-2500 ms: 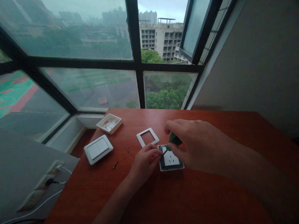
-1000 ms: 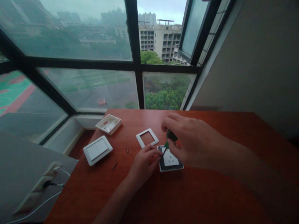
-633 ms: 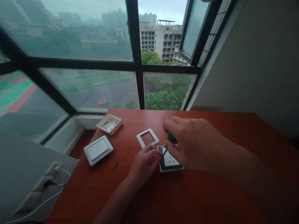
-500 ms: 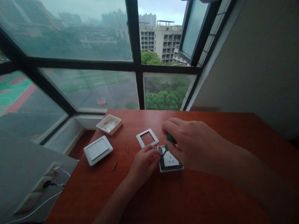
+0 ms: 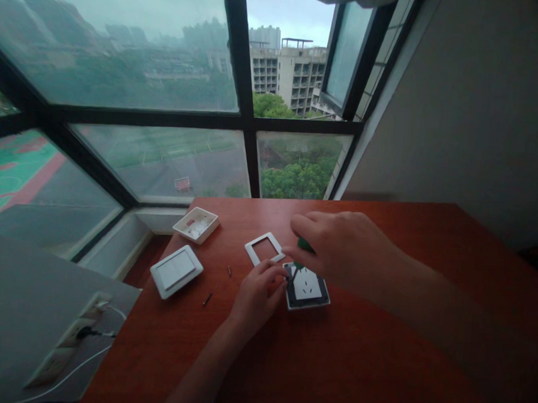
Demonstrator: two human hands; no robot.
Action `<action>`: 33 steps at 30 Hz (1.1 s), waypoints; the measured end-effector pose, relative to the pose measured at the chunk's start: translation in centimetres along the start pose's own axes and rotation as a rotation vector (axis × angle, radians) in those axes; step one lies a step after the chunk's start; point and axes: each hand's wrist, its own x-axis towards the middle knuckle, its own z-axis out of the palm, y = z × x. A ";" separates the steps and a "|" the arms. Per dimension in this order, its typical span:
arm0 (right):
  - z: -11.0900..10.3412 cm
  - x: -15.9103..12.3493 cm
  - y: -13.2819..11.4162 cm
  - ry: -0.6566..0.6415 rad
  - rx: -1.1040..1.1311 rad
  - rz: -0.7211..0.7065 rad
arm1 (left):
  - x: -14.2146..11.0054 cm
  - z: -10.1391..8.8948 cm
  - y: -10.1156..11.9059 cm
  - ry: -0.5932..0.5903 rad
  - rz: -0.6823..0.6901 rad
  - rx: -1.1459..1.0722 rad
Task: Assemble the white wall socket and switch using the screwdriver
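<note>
Green-handled screwdriver (image 5: 304,245): in right hand (image 5: 339,244), fingers curled round it. Wall socket (image 5: 307,285): below right hand, beside left hand (image 5: 256,292). Left hand: fingers bent, hold unclear. Two screws (image 5: 207,298): left of left hand.

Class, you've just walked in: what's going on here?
A person's right hand holds a green-handled screwdriver, its tip near the left edge of a socket. The left hand is beside the tip; its grip is unclear. Nearby lie a white frame, two screws, a switch and an open box.
</note>
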 end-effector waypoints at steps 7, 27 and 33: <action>0.4 0.2 0.3 0.019 0.067 -0.003 | 0.1 -0.2 0.2 0.029 -0.010 0.001; 0.8 0.4 0.3 0.051 -0.026 0.071 | 0.1 0.3 0.4 0.078 0.035 -0.156; 0.4 0.1 -0.2 0.060 0.043 0.066 | 0.7 0.8 0.7 0.187 0.044 -0.168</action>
